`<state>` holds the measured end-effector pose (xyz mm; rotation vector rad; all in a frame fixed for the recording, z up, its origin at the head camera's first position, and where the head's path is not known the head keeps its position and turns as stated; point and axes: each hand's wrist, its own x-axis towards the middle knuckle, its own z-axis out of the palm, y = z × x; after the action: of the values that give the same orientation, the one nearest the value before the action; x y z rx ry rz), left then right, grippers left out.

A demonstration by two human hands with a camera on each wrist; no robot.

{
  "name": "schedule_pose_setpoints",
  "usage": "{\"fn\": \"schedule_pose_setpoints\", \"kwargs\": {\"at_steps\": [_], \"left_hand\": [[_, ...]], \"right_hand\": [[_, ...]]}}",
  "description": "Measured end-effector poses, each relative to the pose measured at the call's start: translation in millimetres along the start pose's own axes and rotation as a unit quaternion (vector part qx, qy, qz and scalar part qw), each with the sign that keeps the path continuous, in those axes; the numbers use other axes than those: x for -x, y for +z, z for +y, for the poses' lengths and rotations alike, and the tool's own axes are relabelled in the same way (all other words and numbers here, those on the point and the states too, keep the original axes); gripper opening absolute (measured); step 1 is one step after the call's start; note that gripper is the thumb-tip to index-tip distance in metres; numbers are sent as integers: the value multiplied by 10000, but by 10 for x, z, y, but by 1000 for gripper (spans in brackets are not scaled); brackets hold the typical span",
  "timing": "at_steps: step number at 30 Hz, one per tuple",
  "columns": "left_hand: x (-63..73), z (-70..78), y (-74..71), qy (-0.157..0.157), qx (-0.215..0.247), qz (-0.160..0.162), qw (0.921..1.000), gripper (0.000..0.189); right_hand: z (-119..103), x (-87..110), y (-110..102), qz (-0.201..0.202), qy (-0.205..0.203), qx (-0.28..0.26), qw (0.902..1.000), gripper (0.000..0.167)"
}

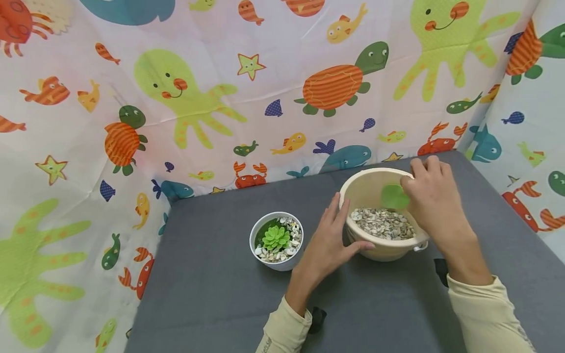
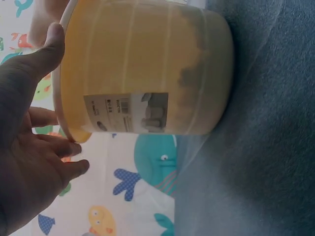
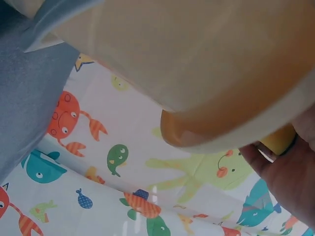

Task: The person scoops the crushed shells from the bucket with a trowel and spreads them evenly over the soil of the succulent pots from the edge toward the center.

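Observation:
A cream bucket (image 1: 381, 251) stands upright, partly filled with small pale shells or stone chips (image 1: 383, 224). Its label shows in the left wrist view (image 2: 125, 113). My left hand (image 1: 324, 247) holds the bucket's near left rim, with its thumb toward the front and its fingers spread along the left side. Over the right rim, my right hand (image 1: 434, 196) grips a small tool with a green scoop-like end (image 1: 394, 197) inside the bucket, above the chips. A yellow part (image 3: 279, 140) shows by that hand; its full shape is hidden.
Left of the bucket stands a white pot (image 1: 282, 266) with a green succulent (image 1: 275, 238) and pale shells on part of its surface. A grey cloth (image 1: 212, 289) covers the table. Behind and beside it hangs a curtain (image 1: 273, 44) printed with sea animals.

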<state>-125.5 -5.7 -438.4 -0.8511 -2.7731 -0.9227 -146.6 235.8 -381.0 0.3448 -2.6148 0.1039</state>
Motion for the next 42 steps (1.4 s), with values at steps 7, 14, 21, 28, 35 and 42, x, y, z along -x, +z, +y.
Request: {"fn": "schedule_pose_setpoints", "kwargs": {"at_steps": [7,14,21,28,35,42], "left_hand": [[12,12,37,-37,78,69,9999,102],[20,-4,15,60,153,206,9997,97],[7,0,-20,146,-85,191,9997,96],[24,0,-21,111,28,220,9997,94],[17,-15,-29,102,40,278,9996,92],[9,-17,7,132,55,243,9996,92]], "right_hand": [[-16,24,114,-714,327,303,9965,12],[-5,19,150,-1085,433,304,9927,13],[-38,-51,153,-1103,632,-176,9917,12],[9,-65,157,-1171,619,-825,9878,29],[40,-55,282,-1065,648,-1608,9791,7],[131,-9,269,-1283,781,-2079,9665,2]]}}
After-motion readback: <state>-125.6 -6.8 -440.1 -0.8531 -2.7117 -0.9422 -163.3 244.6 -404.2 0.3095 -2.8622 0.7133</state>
